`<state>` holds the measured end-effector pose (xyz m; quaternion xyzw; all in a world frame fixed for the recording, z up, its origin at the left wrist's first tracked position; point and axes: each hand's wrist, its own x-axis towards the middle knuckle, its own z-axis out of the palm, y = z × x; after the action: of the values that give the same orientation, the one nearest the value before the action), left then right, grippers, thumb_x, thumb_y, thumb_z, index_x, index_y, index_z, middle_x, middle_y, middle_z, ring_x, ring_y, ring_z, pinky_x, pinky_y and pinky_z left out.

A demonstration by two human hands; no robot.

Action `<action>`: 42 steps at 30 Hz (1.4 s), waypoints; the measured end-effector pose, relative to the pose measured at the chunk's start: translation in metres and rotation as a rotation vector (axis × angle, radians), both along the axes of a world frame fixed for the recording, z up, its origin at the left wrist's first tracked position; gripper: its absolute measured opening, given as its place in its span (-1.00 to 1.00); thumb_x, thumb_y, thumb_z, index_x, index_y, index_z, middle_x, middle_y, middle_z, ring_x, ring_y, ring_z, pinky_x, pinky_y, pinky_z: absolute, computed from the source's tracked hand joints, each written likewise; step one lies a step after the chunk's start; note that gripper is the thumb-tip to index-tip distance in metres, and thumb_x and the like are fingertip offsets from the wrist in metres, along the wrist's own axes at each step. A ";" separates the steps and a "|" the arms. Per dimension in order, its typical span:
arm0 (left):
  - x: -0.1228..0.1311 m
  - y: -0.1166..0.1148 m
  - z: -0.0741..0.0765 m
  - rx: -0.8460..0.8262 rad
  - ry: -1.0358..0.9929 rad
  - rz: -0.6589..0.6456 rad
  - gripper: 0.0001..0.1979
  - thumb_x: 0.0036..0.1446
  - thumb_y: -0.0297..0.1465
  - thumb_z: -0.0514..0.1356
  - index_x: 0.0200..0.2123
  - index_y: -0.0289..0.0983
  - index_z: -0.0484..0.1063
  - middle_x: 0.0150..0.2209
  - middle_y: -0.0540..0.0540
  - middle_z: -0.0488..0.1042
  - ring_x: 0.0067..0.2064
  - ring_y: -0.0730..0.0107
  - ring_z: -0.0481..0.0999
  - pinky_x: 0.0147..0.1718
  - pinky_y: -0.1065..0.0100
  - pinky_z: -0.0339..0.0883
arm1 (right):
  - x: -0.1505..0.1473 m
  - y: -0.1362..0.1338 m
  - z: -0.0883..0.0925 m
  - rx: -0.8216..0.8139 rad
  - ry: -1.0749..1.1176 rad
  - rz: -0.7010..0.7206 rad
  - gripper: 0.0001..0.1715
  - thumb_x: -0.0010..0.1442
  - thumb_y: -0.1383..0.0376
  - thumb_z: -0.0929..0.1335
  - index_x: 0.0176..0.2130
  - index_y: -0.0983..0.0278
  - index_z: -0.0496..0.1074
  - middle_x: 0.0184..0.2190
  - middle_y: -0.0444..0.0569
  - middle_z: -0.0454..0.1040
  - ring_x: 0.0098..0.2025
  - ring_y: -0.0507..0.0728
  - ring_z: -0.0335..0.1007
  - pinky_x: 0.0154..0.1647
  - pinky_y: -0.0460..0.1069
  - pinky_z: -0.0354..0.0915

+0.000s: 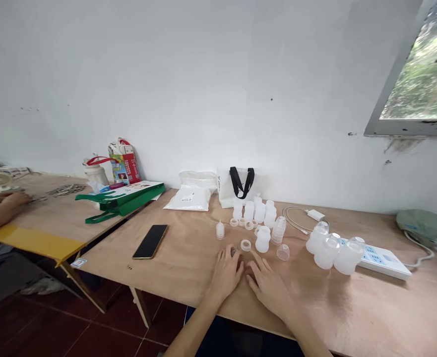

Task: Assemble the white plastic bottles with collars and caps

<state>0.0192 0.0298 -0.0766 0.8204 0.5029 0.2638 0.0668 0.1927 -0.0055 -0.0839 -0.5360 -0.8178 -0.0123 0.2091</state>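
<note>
My left hand [225,272] rests on the wooden table, fingers stretched forward and slightly bent. A small clear piece [233,251], too small to make out, shows at its fingertips. Close beside it lies my right hand [268,285], fingers apart and nothing in them. Just beyond both hands is a white bottle ring [245,245]. A frosted baby bottle body [263,240], a bottle [278,231] with a clear ribbed top and a clear dome cap [282,252] stand ahead of the right hand. A small translucent nipple-topped piece [220,230] stands ahead of the left.
Several bottle bodies [259,213] and rings [248,225] stand farther back. Capped bottles [346,256] are at right by a power strip [384,260]. A phone [150,242] lies left; a white packet [188,198] and paper bag [223,196] sit by the wall. Another person's hand [15,201] is far left.
</note>
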 end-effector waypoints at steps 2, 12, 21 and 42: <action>0.000 0.000 0.000 -0.002 -0.005 -0.006 -0.84 0.29 -0.48 0.11 -0.08 -0.21 0.39 0.06 -0.18 0.36 0.01 0.13 0.47 0.05 0.09 0.37 | 0.000 0.010 0.001 -0.021 -0.013 0.014 -0.80 0.33 0.34 0.25 -0.12 0.22 0.44 0.38 0.11 0.22 0.25 0.31 0.34 0.08 0.18 0.42; 0.001 0.001 0.001 -0.057 -0.035 0.033 -0.90 0.26 -0.53 0.09 -0.20 -0.22 0.30 -0.04 -0.14 0.42 -0.10 0.18 0.48 -0.08 0.19 0.36 | -0.004 0.033 0.010 -0.152 -0.070 0.053 -0.55 0.34 0.37 0.19 0.18 0.26 0.32 0.40 0.19 0.19 0.05 0.29 0.55 -0.10 0.11 0.46; 0.004 0.000 -0.003 -0.134 -0.152 0.004 -0.85 0.28 -0.49 0.11 -0.10 -0.20 0.28 -0.10 -0.07 0.53 -0.06 0.19 0.50 0.01 0.17 0.25 | 0.003 -0.006 0.018 -0.166 0.123 0.015 -0.75 0.34 0.35 0.20 0.01 0.14 0.26 0.05 -0.02 0.46 -0.15 0.20 0.58 -0.27 0.05 0.42; 0.006 0.000 -0.001 -0.175 -0.266 -0.129 -0.89 0.34 -0.31 0.16 -0.24 -0.20 0.42 -0.26 -0.02 0.52 -0.17 0.24 0.44 -0.11 0.26 0.21 | 0.012 0.006 0.010 -0.170 0.920 -0.197 -0.59 0.38 -0.08 0.20 0.03 0.11 0.27 0.01 0.06 0.54 -0.09 0.27 0.56 -0.12 0.15 0.44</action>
<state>0.0254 0.0302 -0.0773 0.8000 0.4570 0.3203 0.2206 0.2044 0.0003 -0.0742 -0.5759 -0.5837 0.2737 0.5026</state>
